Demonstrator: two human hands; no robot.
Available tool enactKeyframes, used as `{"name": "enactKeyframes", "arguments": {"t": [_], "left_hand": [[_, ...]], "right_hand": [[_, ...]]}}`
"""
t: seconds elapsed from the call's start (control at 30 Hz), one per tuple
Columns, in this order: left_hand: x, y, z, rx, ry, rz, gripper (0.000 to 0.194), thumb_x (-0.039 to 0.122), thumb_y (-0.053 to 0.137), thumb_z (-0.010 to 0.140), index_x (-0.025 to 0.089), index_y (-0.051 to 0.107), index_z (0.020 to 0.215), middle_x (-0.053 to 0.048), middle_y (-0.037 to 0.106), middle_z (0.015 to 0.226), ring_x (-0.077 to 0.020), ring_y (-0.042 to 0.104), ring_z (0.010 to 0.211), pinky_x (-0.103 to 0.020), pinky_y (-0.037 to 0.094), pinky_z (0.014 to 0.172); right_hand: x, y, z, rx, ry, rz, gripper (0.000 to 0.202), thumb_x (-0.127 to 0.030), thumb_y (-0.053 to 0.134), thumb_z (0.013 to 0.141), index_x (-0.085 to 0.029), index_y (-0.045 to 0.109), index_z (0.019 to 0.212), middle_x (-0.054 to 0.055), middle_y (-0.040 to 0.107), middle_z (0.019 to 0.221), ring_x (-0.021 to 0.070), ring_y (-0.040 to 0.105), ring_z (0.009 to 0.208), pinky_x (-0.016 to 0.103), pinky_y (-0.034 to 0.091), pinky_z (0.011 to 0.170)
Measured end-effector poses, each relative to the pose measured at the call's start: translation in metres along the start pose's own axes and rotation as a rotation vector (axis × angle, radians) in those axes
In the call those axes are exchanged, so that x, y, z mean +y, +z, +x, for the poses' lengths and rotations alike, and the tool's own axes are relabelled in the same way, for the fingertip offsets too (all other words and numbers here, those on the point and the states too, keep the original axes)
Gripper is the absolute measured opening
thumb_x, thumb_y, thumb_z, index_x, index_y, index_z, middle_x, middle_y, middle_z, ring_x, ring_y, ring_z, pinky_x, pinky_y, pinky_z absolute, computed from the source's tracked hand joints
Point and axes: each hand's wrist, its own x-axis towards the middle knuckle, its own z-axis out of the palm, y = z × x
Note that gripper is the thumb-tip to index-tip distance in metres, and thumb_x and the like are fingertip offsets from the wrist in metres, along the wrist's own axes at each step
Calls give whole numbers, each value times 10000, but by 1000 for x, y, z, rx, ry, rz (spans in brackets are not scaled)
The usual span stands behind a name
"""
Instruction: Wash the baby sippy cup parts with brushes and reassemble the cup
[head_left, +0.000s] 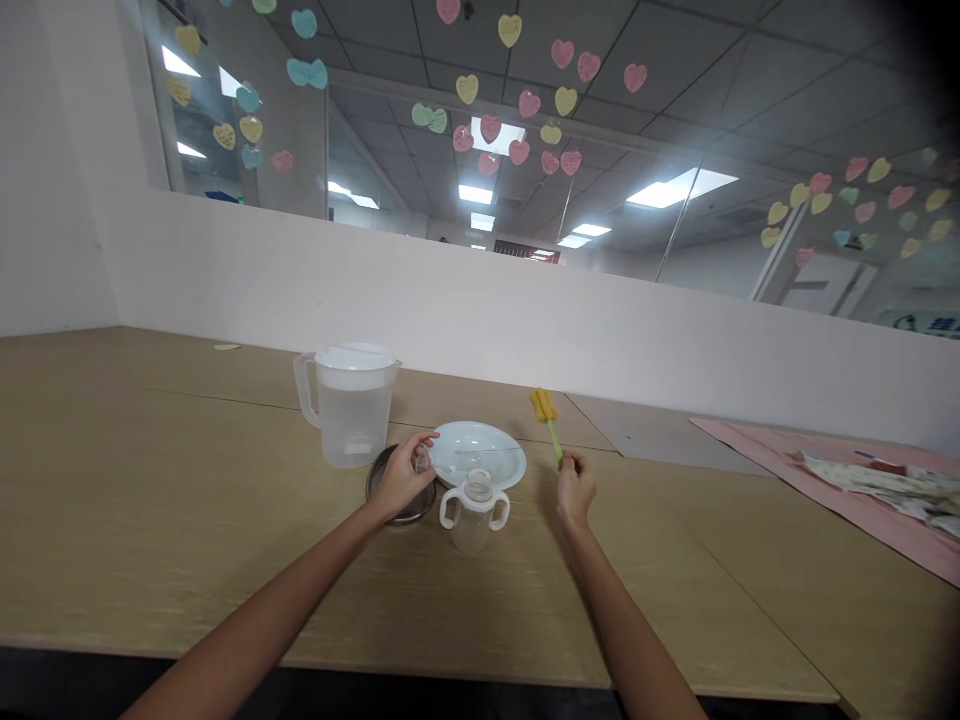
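Left hand [403,480]: closed on a small clear piece [422,462], above a dark round tray [414,513]. Right hand [576,488]: gripping a yellow-headed brush [547,411] by its green handle, head uppermost. Between them, on the bench [427,620]: one two-handled bottle [471,525], upright, open-topped; one white bowl [469,438], just behind. Farther left: one lidded pitcher [352,420].

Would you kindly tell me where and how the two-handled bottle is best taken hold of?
Probably by its right handle, from the right: the bottle stands upright, that loop juts outward, and the dark pan sits close to the left handle.
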Motion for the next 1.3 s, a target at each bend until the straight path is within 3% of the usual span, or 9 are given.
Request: {"name": "enactKeyframes", "arguments": {"t": [0.2, 0.4, 0.53, 0.7, 0.83, 0.97, 1.07, 1.17, 1.3], "left_hand": [[-2, -2, 7, 66, -186, -334, 530, 182, 604, 567, 173, 452, 1075, -59, 543, 995, -120, 567, 833, -252, 482, 754], [-3, -2, 8, 60, -307, -669, 660, 90, 676, 522, 215, 455, 1131, -36, 572, 982, -130, 567, 888, -203, 480, 744], [-3, -3, 9, 92, -430, -844, 676, 23, 662, 554, 246, 447, 1155, -37, 573, 1034, -124, 571, 922, -186, 486, 753], [1, -4, 10, 141, -478, -953, 580, 11, 607, 646, 235, 436, 1154, -38, 600, 979, -113, 600, 887, -243, 508, 814], [3, -4, 10, 168, -478, -960, 501, 35, 591, 689, 198, 435, 1136, -3, 622, 793, -76, 618, 755, -204, 521, 771], [0, -3, 10, 167, -470, -901, 501, 70, 651, 648, 189, 455, 1094, 5, 629, 769, -69, 617, 699, -164, 519, 690], [-3, -3, 9, 154, -442, -840, 498, 136, 705, 602, 179, 470, 1039, 14, 635, 724, -67, 606, 633, -157, 507, 624], [-3, -3, 8, 116, -416, -748, 460, 219, 727, 574, 154, 491, 964, 0, 648, 689, -70, 585, 562, -174, 498, 581], [1, -2, 7, 108, -399, -644, 421, 257, 735, 542, 146, 509, 880, 2, 647, 632, -82, 577, 524, -201, 498, 569]], "right_hand": [[-9, 3, -11, -87, -123, 139, 305, -382, 409, 719, -122, 567, 728, 33, 566, 663, 135, 504, 627, 215, 394, 579], [-9, 6, -23, -328, -376, 135, 254, -361, 492, 712, -129, 575, 650, 16, 555, 605, 127, 494, 592, 224, 385, 581], [-6, 11, -27, -400, -407, 132, 237, -362, 539, 694, -138, 595, 643, 18, 574, 602, 136, 514, 603, 239, 394, 606], [-7, 13, -24, -459, -285, 235, 206, -347, 632, 616, -142, 625, 635, 17, 582, 619, 141, 521, 643, 255, 395, 654], [-10, 13, -20, -570, -115, 337, 256, -370, 685, 558, -141, 650, 668, 7, 576, 607, 96, 467, 517, 222, 367, 506], [-12, 9, -20, -710, 157, 495, 344, -346, 730, 531, -131, 656, 790, -37, 511, 495, 38, 352, 393, 181, 274, 388], [-15, 7, -21, -789, 278, 617, 353, -291, 751, 524, -121, 661, 820, -36, 516, 486, 41, 401, 429, 173, 333, 426], [-19, 6, -20, -772, 340, 727, 316, -283, 749, 534, -115, 671, 789, -19, 546, 505, 54, 451, 461, 184, 396, 476], [-19, 6, -16, -636, 370, 861, 268, -283, 754, 520, -135, 677, 730, -12, 580, 556, 59, 474, 476, 186, 437, 504]]}}
